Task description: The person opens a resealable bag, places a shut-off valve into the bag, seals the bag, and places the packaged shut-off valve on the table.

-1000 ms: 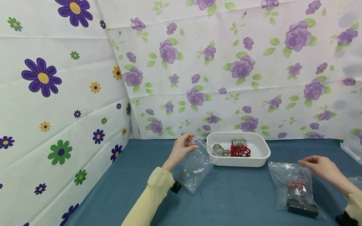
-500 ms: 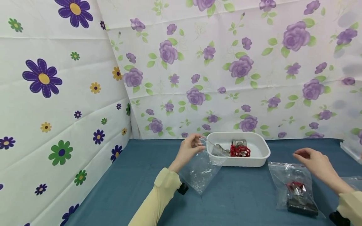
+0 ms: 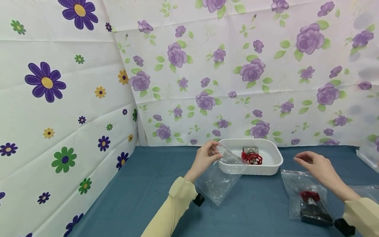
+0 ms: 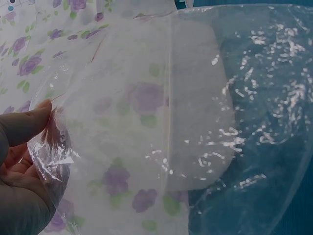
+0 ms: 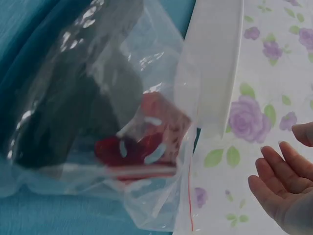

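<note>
My left hand [image 3: 205,158] pinches a clear zip bag [image 3: 220,184] by its top edge. The bag hangs flat with nothing inside and overlaps the left end of a white tray [image 3: 267,169]. In the tray lie valves with a red handwheel [image 3: 254,158]; the bag veils the metal fitting at the left. My right hand [image 3: 319,168] is raised with loosely bent fingers and holds nothing. Below it, a second zip bag [image 3: 291,191] contains a valve with a red handwheel [image 5: 146,147] and a dark body [image 3: 315,215]. The right wrist view shows that hand's fingers [image 5: 274,171] apart from this bag.
Part of another clear bag [image 3: 368,191] lies at the right edge, behind the right forearm. A blue cloth [image 3: 124,204] covers the table. Flowered sheets [image 3: 183,82] hang at the back and left.
My right hand has let go of the filled bag's top edge, rising and moving left. The left hand has carried its bag rightward, over the tray's left end.
</note>
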Demonstrator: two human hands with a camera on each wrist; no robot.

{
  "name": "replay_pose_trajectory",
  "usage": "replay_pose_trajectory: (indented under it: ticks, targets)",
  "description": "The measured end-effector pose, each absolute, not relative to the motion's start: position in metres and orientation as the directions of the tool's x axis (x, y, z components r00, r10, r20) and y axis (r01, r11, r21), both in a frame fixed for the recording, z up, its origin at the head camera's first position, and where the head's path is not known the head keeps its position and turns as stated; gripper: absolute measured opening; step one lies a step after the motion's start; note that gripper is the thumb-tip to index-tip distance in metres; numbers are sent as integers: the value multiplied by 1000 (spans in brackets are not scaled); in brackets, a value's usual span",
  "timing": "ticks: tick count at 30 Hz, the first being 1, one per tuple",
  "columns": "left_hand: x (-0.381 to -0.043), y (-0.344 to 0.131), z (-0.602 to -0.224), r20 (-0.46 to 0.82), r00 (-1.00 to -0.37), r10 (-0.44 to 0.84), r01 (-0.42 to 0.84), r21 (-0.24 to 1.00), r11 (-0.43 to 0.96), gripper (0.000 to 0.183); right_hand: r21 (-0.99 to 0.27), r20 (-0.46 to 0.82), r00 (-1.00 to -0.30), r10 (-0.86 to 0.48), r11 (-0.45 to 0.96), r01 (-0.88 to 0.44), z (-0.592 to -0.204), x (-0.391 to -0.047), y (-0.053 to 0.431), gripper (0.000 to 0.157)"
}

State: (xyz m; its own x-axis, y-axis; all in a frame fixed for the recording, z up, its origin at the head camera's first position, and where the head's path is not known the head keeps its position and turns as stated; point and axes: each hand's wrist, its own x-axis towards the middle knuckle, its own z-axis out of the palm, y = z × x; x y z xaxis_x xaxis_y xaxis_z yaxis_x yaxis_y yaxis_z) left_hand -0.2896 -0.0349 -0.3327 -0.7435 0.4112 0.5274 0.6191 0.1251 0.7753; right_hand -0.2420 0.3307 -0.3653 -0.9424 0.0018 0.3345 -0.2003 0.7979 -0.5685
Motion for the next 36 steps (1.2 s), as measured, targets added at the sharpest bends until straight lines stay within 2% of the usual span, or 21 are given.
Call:
replay_pose_trajectory:
  ticks: [14,22,36]
  targets:
    - [-284,-20,-332,509,-754,415,603,787,131,31,-596,338,-940,-43,764,-249,-361,-247,308,41]
    - [-282,-11,-331,485,-762,428,575,812,103,30,-637,314,-946,-83,721,-275,-354,-253,288,47]
    - [-279,-1,-332,500,-742,447,592,801,87,29,-709,324,-931,-167,609,-356,-349,-259,265,40]
